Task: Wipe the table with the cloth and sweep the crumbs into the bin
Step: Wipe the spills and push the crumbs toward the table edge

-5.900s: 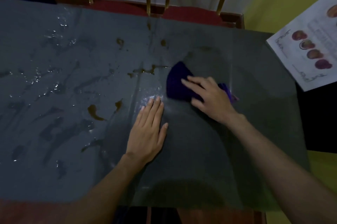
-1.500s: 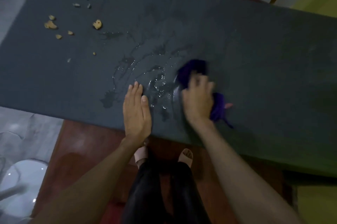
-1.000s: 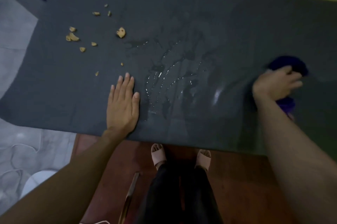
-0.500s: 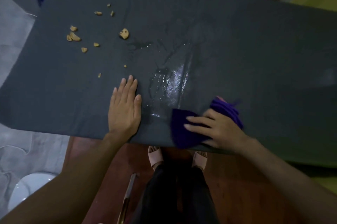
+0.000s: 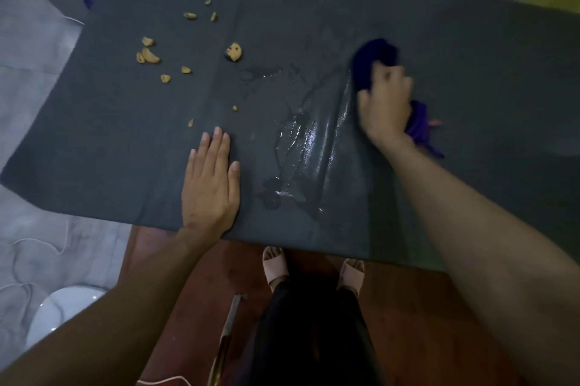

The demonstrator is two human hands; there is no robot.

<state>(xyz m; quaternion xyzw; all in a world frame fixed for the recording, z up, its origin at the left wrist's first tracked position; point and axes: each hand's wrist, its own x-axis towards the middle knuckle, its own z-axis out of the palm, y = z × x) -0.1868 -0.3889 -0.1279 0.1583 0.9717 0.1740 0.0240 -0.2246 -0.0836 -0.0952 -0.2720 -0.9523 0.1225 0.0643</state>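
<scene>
Right hand [image 5: 385, 104] clenched on purple cloth [image 5: 372, 60], pressed to grey counter [image 5: 470, 71], right of frame centre. Left hand [image 5: 211, 180] released, flat, palm down near counter's lower edge. Wet streaks [image 5: 301, 147] between hands. Crumbs [image 5: 233, 51] scattered upper left. White bin [image 5: 59, 310] on floor, lower left, partly hidden by forearm.

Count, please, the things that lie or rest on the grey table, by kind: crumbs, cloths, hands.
Crumbs: 11, scattered at the far left, as far as they can be told apart
Purple cloth: 1, under the right hand
Hands: 2, the left hand flat and the right hand on the cloth
Total: 14
</scene>
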